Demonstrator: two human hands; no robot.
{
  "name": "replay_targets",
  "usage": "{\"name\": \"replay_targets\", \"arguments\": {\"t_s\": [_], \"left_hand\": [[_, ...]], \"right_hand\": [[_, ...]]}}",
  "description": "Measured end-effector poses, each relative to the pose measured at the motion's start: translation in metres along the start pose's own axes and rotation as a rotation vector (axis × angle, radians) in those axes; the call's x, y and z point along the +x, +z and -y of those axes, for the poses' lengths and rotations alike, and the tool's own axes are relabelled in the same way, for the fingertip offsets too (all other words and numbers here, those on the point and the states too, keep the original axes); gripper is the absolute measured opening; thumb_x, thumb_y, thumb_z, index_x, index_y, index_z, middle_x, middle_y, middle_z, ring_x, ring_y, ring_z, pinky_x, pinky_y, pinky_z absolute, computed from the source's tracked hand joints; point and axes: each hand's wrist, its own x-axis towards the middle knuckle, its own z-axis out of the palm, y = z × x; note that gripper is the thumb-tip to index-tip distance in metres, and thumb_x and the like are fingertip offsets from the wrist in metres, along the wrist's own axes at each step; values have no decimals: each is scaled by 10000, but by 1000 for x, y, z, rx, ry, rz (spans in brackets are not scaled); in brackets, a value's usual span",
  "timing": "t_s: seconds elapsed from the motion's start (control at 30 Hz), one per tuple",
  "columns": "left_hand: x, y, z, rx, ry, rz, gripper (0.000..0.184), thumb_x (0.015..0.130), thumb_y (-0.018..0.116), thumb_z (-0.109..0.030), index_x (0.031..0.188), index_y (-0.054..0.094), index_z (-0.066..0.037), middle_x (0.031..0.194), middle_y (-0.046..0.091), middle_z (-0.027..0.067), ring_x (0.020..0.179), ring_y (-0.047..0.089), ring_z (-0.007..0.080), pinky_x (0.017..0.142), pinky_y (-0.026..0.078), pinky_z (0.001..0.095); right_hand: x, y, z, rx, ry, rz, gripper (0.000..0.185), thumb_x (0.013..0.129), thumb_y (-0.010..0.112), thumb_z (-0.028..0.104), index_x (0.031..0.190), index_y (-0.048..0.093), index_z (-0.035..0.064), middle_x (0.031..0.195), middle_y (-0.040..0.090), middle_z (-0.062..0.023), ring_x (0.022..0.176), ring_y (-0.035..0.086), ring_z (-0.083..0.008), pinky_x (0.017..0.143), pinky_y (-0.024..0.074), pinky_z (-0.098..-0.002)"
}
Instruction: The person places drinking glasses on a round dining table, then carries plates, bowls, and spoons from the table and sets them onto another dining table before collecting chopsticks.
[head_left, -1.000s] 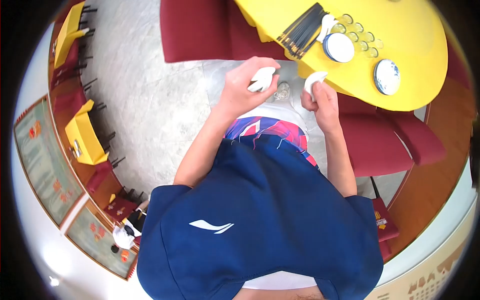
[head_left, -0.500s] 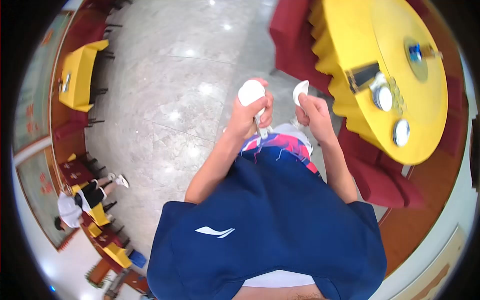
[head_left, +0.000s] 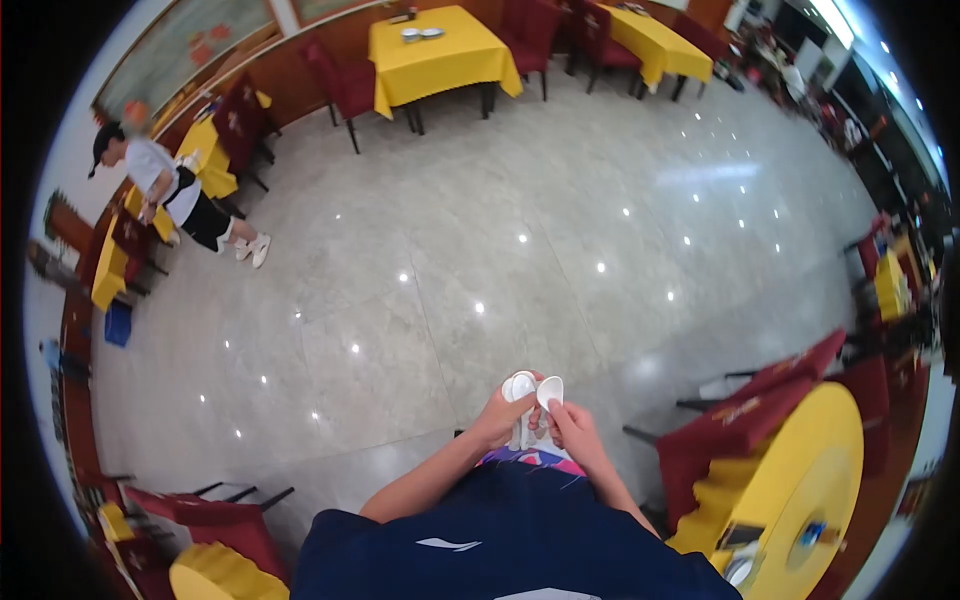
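Observation:
In front of my body, my left hand is closed round several white spoons, their bowls up and their handles hanging below the fingers. Close beside it on the right, my right hand pinches one more white spoon, bowl upward. The two hands are nearly together, and the spoon bowls sit side by side. Whether they touch I cannot tell.
A round yellow table with dishes is at the lower right, red chairs beside it. Another yellow table is at the lower left. Farther off are a square yellow table and a person in a black cap.
The view has swung up and away from the round table to the wider room. My hands, apart before, have come close together, still holding the spoons.

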Motion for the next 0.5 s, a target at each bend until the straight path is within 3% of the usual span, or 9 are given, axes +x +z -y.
{"name": "replay_targets", "arguments": {"t_s": [0.07,0.1,0.2,0.23,0.33,0.37,0.47,0.5], "left_hand": [[21,-16,-13,-59,52,-97,267,927,521,-113,1180,472,-44,724,547,39,593,533,119,517,442,265],[33,-29,-25,-98,76,-177,263,938,512,-136,1181,471,-45,722,546,41,597,534,120,516,443,267],[74,-55,-55,-233,103,-302,280,958,490,-191,1193,461,-41,726,546,39,604,537,125,514,444,271],[85,-55,-54,-216,128,-337,289,961,483,-250,1172,483,-53,758,545,56,612,523,135,526,444,285],[141,-79,-86,-231,219,-395,309,961,483,-263,1190,472,-56,798,552,54,627,526,134,542,449,286],[163,-87,-98,-241,214,-409,323,960,483,-271,1208,464,-64,844,558,51,640,532,133,552,452,285],[226,-96,-144,-240,217,-459,324,947,515,-215,1222,442,-58,799,541,52,643,543,134,552,457,280],[244,-95,-161,-231,212,-461,324,947,515,-215,1222,442,-58,799,541,52,643,543,134,552,457,280]], "right_hand": [[33,14,19,129,-26,90,276,977,453,263,786,497,69,567,441,37,437,327,-24,397,249,-216],[58,14,20,-1,-12,124,232,970,449,246,911,557,49,710,535,29,571,424,-28,490,327,-196],[130,34,44,-145,-186,114,223,966,447,211,977,571,26,764,575,15,635,462,-46,558,381,-220],[144,28,44,-141,-154,141,220,959,448,180,1035,567,10,818,603,2,710,514,-69,641,435,-245],[219,33,66,-95,-227,201,198,959,438,161,1034,556,21,833,588,6,680,493,-46,588,393,-202],[245,28,76,-131,-218,222,207,956,452,170,1047,554,14,849,605,-10,745,550,-84,651,439,-241],[309,12,123,-334,-251,260,226,954,462,185,1062,556,10,866,621,-26,780,573,-110,694,460,-270],[328,4,140,-404,-206,248,297,939,502,245,1089,550,-7,943,667,-161,941,647,-252,766,489,-326]]}}
